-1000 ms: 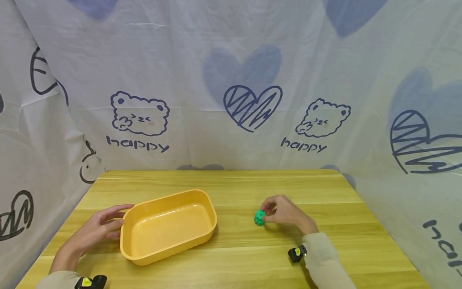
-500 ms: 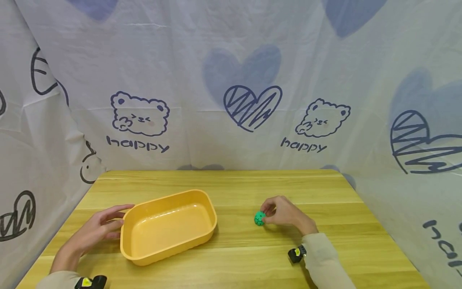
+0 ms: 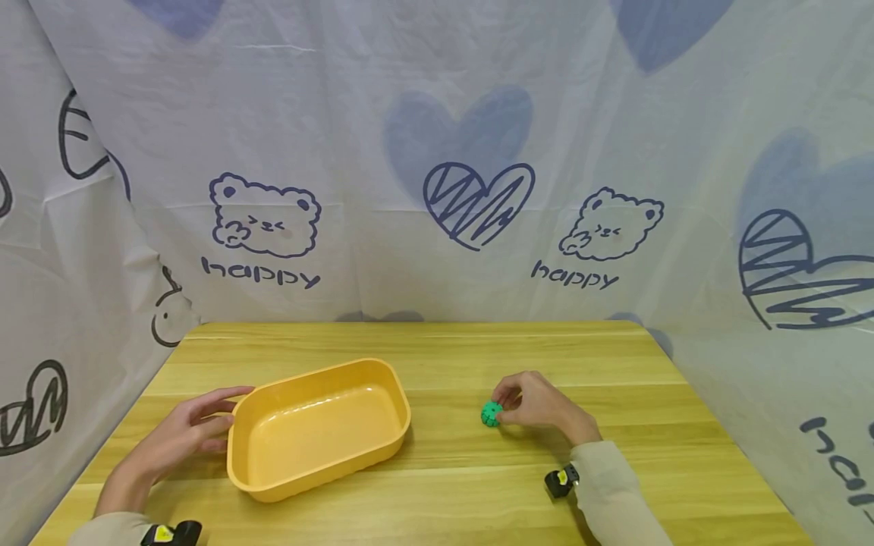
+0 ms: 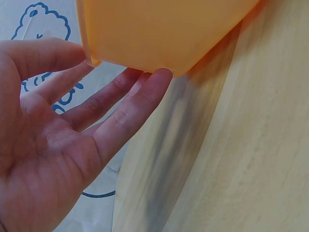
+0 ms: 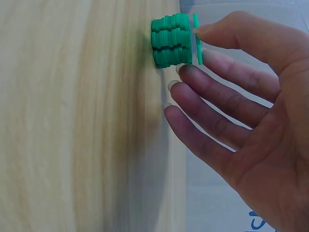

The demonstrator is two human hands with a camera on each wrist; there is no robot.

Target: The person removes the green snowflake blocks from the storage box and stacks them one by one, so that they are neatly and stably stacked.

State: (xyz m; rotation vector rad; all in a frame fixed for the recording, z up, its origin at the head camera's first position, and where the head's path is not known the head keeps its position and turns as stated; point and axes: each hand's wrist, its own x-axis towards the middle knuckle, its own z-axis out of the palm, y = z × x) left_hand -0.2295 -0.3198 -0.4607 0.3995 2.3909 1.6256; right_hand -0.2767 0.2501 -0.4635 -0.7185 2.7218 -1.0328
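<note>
My right hand (image 3: 536, 398) is over the right part of the table. Its thumb and a fingertip pinch a thin green disc (image 5: 197, 38), seen edge-on in the right wrist view. Just below that disc stand small green stacks of ridged layers (image 5: 171, 40), grouped close together on the wood; a narrow gap separates them from the disc. The other fingers spread beside the stacks. On the left, my left hand (image 3: 180, 432) touches the end of a yellow rectangular tray (image 3: 321, 474) with relaxed, mostly straight fingers. In the left wrist view its fingertips rest against the tray's rim and outer wall.
The wood-grain table (image 3: 451, 485) reaches back to a white curtain (image 3: 369, 250) printed with hearts and bears. Bare tabletop lies between the tray and the green stacks. A small black wrist camera (image 3: 561, 481) is strapped by the right sleeve.
Both hands and the tray stay almost in place. The green piece at the right fingertips looks slightly changed in shape and angle; the right hand has shifted down a trace.
</note>
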